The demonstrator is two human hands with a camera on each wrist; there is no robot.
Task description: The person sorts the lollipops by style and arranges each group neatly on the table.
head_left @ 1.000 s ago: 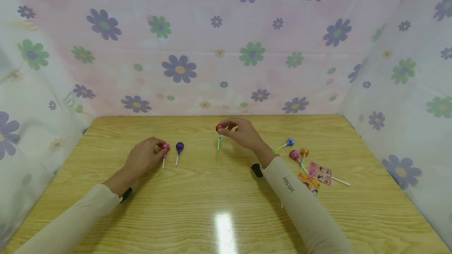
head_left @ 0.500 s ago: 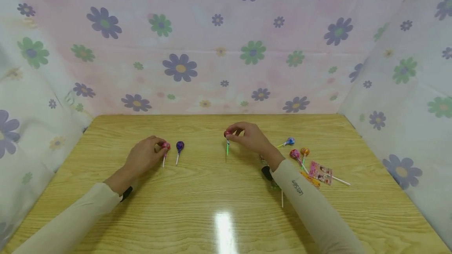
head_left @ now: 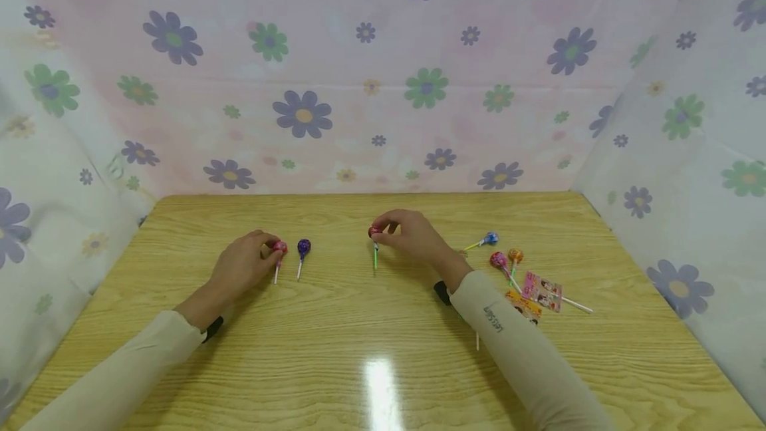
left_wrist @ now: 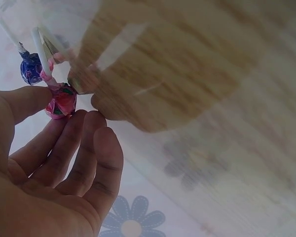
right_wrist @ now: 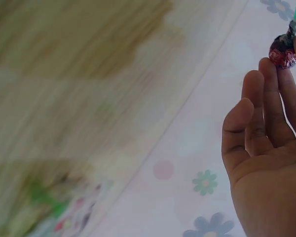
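Note:
My left hand (head_left: 244, 263) pinches the wrapped head of a pink lollipop (head_left: 280, 247) between thumb and fingers, its white stick pointing toward me on the table. Just right of it lies a purple lollipop (head_left: 304, 247), which looks blue in the left wrist view beside the pink one (left_wrist: 62, 102). Near the middle of the table, my right hand (head_left: 413, 238) holds a dark red lollipop (head_left: 374, 231) by its head, the green stick hanging down toward me. In the right wrist view the thumb and fingertips meet at its red and dark wrapper (right_wrist: 283, 52).
To the right on the wooden table (head_left: 335, 338) lie a blue lollipop (head_left: 491, 238), a pink one (head_left: 499, 260), an orange one (head_left: 515, 255), a flat pink packet lollipop (head_left: 543, 292) and an orange packet (head_left: 523, 306). The right sleeve partly covers other candy. Flowered cloth (head_left: 359, 85) stands behind.
My right hand, holding the dark red lollipop, moved right and slightly nearer, then back left toward the purple one. My left hand stays on the pink lollipop.

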